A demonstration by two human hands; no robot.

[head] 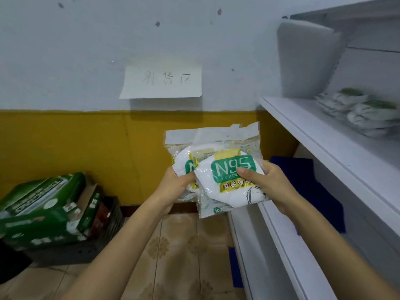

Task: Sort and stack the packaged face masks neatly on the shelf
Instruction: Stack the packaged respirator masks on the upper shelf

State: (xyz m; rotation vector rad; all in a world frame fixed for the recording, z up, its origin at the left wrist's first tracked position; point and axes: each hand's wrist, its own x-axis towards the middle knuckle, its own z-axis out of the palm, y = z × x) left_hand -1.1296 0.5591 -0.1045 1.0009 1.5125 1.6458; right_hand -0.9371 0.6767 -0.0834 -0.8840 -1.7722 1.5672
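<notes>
White shelf (320,135) at right, stacked mask packs (359,111) toward its back edge. Two N95 packets (225,169) held mid-air before its front edge, left hand (175,185) and right hand (270,185) fingers clenched around them. Likely light, soft, slippery film; best gripped at side edges.

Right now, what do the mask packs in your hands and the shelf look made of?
Clear glossy plastic N95 mask packs: see-through film, crinkles, glare. White shelf board: smooth, painted or laminated, probably wood or metal; cannot tell which.
</notes>
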